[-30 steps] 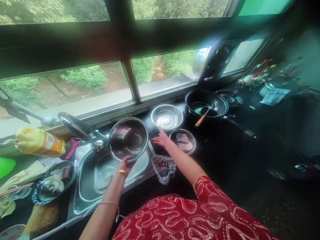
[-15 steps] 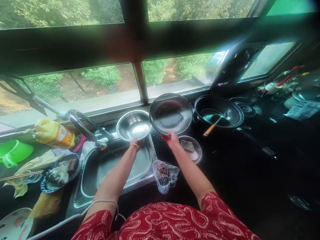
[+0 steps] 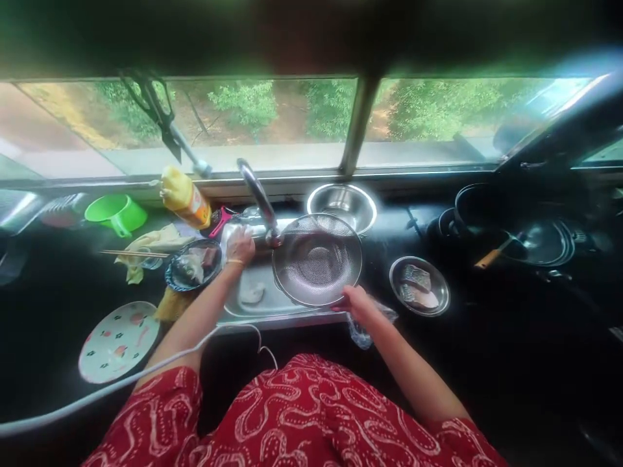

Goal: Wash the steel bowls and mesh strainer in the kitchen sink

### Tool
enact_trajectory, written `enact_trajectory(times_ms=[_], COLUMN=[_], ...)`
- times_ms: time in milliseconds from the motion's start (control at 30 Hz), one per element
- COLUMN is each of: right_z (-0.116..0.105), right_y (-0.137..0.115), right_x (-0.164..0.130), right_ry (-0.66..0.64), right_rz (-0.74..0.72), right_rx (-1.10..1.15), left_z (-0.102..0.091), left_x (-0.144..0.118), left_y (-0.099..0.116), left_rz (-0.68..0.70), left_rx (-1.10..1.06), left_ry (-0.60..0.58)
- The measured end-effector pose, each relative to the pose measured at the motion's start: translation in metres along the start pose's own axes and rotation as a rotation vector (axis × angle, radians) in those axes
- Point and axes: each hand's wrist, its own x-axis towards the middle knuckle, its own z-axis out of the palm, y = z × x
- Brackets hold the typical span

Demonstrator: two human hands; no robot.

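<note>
My right hand point(image 3: 359, 306) is closed on the near right rim of a perforated metal colander point(image 3: 318, 263), which is held over the right part of the sink point(image 3: 250, 301). Left of the tap point(image 3: 257, 191), at the sink's back left edge, my left hand point(image 3: 240, 245) looks closed; whatever its fingers hold is hidden. Behind the colander stands a steel basin point(image 3: 343, 198), partly covered by it. A clear plastic bag point(image 3: 360, 334) lies by my right wrist.
To the right are a steel plate point(image 3: 396, 285) with pieces of fish point(image 3: 417, 280) and a pan with a wooden handle point(image 3: 487, 259). Leftward are a patterned plate point(image 3: 119, 344), a blue-edged bowl point(image 3: 170, 275), a yellow bottle point(image 3: 187, 201) and a green cup point(image 3: 117, 214). A white cable point(image 3: 121, 388) crosses my left forearm.
My left hand has let go of the steel basin and moved left beside the tap. My right hand has brought the colander over the sink. The view has turned left.
</note>
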Motion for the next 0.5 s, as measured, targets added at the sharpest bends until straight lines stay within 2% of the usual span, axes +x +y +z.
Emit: enact_trajectory(times_ms=[67, 133, 233, 300, 367, 433, 500], right_z=[0.027, 0.054, 0.085, 0.096, 0.1, 0.1, 0.098], right_y=[0.012, 0.022, 0.037, 0.042, 0.044, 0.042, 0.039], right_x=[0.003, 0.01, 0.023, 0.033, 0.04, 0.046, 0.051], right_ry=[0.038, 0.068, 0.134, 0.191, 0.235, 0.259, 0.275], right_rz=[0.06, 0.105, 0.161, 0.169, 0.162, 0.16, 0.166], right_rx=[-0.073, -0.139, -0.188, -0.19, -0.192, -0.204, -0.221], left_z=[-0.019, -0.031, -0.04, -0.042, -0.035, -0.017, 0.009], left_x=[0.021, 0.043, 0.07, 0.075, 0.062, 0.032, -0.009], left_y=[-0.017, -0.03, -0.05, -0.061, -0.069, -0.077, -0.087], left_rz=[0.213, 0.303, 0.335, 0.337, 0.267, 0.132, -0.006], left_rx=[0.23, 0.342, 0.463, 0.569, 0.63, 0.627, 0.579], left_ry=[-0.04, -0.089, -0.145, -0.136, -0.106, -0.17, -0.393])
